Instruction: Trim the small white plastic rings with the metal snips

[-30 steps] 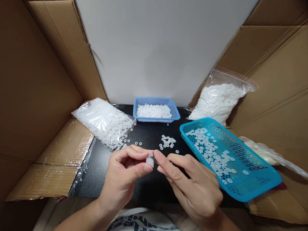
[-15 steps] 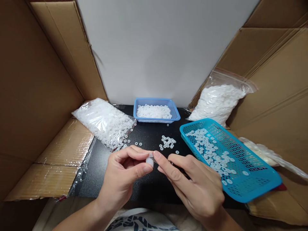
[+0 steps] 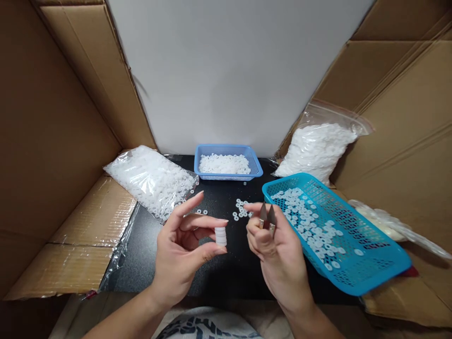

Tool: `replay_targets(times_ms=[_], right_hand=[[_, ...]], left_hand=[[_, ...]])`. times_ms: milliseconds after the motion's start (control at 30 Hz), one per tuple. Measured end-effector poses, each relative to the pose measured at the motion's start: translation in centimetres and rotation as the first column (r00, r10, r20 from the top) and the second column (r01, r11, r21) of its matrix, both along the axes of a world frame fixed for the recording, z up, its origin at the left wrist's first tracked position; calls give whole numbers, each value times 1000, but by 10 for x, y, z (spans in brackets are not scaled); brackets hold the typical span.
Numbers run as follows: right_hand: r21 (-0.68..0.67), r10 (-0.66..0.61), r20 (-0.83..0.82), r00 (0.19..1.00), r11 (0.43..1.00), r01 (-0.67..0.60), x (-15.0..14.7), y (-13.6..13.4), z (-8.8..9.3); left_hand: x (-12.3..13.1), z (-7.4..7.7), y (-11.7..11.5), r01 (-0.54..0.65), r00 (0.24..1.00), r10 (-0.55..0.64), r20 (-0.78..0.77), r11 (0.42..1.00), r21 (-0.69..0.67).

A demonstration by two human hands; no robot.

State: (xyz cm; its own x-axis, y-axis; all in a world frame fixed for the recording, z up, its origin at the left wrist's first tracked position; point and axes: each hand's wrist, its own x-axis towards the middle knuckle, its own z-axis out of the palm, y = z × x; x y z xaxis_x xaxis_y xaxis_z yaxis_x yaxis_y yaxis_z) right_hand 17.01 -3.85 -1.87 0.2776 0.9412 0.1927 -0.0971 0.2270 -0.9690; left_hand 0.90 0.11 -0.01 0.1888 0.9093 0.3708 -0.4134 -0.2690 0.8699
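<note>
One short stack of white rings [image 3: 221,237], lower centre of the frame above the dark counter [image 3: 132,252], is pinched between thumb and fingertip of the left hand [image 3: 176,259]; the right hand [image 3: 277,252] grips thread snips [image 3: 271,217], blades parted, pointing up. Even pinch pressure should keep the rings aligned; blade points belong clear of skin.

The right hand [image 3: 280,252] hides the lower part of the snips [image 3: 271,216]. The bottom edge cuts off the shirt [image 3: 208,325]. The turquoise basket [image 3: 381,272] mostly covers something red [image 3: 412,271], unidentifiable.
</note>
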Motion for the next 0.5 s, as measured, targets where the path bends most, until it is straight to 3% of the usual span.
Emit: replay_targets(times_ms=[133,267,367,500], right_hand=[[-58,146,-268,952,984,-168,-9,3,3],[-128,204,-516,832,942,-310,-17,7,12],[-145,248,-600,760,901,-409,-17,10,15],[-125,300,-644,704,866,-484,-14,12,13]], left_hand=[[2,-3,0,-72,986,102,-130,974,217],[3,-7,0,-136,911,302,-279,861,490],[3,-9,1,-141,863,383,-331,810,569],[2,-9,2,-106,841,399,-365,784,611]])
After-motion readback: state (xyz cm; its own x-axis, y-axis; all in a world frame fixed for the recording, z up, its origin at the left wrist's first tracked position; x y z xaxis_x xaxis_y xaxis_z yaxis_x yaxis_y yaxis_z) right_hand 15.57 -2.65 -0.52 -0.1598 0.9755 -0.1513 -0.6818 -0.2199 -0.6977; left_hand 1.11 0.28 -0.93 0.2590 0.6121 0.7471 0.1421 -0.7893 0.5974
